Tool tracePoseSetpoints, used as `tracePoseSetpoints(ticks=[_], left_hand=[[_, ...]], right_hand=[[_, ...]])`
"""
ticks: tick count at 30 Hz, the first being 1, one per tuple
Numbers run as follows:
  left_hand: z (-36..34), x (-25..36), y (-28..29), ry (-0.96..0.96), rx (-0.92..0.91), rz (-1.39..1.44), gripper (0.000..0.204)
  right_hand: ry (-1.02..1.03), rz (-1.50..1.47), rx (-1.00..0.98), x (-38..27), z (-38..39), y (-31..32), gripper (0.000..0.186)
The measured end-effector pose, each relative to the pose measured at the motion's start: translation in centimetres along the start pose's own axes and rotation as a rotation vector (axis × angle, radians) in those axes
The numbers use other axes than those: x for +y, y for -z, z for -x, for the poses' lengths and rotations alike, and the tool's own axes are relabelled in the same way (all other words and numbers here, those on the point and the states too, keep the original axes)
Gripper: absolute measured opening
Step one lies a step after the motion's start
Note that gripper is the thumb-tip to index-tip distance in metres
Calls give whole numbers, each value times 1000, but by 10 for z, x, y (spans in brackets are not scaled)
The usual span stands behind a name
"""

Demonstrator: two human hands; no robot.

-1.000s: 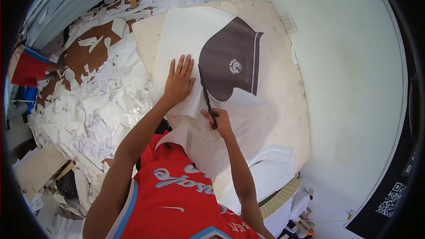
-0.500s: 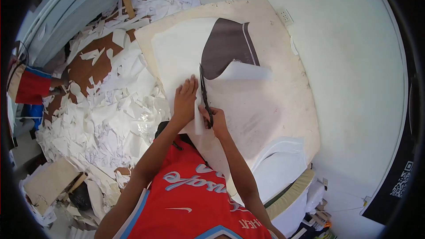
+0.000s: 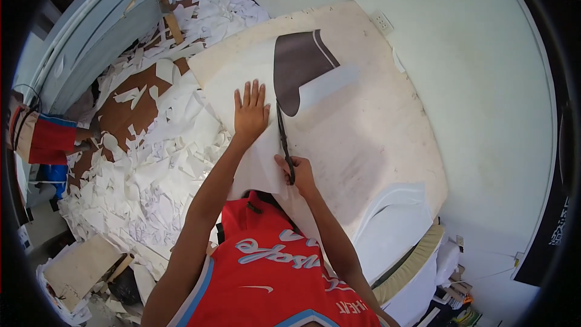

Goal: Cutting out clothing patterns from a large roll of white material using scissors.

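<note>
A white paper sheet (image 3: 221,69) with a dark grey-brown printed panel (image 3: 296,63) lies over the pale tabletop (image 3: 387,115). My left hand (image 3: 251,112) rests flat on the white part, left of the panel, fingers spread. Black scissors (image 3: 282,136) are gripped by their handles in my right hand (image 3: 298,172), nearer my body. Their blades point away from me, the tips at the panel's lower left edge and the blades almost together. A partly cut white flap (image 3: 327,85) folds out to the right of the panel's curved edge.
White curved-edge sheets (image 3: 393,218) lie at the table's near right corner. Paper scraps (image 3: 151,175) cover the floor at left, where another person in red shorts (image 3: 51,139) stands. A wall (image 3: 472,85) with a socket (image 3: 382,22) borders the right side.
The sheet and panel have shifted slightly left and turned. My left hand has slid forward and spread its fingers. The scissors sit slightly nearer me, blades closer to the panel's lower corner.
</note>
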State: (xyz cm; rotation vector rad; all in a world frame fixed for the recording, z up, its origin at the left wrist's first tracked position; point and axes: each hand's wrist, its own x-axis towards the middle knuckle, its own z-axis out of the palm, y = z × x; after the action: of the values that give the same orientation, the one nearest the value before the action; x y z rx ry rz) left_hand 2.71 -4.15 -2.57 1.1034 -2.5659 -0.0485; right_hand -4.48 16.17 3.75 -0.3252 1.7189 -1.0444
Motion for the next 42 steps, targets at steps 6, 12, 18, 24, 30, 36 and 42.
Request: tracePoseSetpoints(ticks=[6,12,18,24,30,36,42], left_hand=[[5,1,5,-4,-22,72,58],[10,3,3,15,5,47,58],[20,8,-1,13,8,-23,59],[30,15,-4,33,-10,-85,64],[35,16,-7,36,11,-134,62],[31,18,4,62,-30,-25,63],[32,20,16,59,8,109,62]], right_hand=[[1,59,3,-4,-9,3,52],[38,83,30,-7,-13,-11,52],[45,-16,37,-17,-30,-22,51],[88,-115,40,-29,-49,-32,48],[87,-107,67,-46,-73,-33,46],[144,-61,66,-66,-110,-35,48],[209,38,111,-89,-136,-32,52]])
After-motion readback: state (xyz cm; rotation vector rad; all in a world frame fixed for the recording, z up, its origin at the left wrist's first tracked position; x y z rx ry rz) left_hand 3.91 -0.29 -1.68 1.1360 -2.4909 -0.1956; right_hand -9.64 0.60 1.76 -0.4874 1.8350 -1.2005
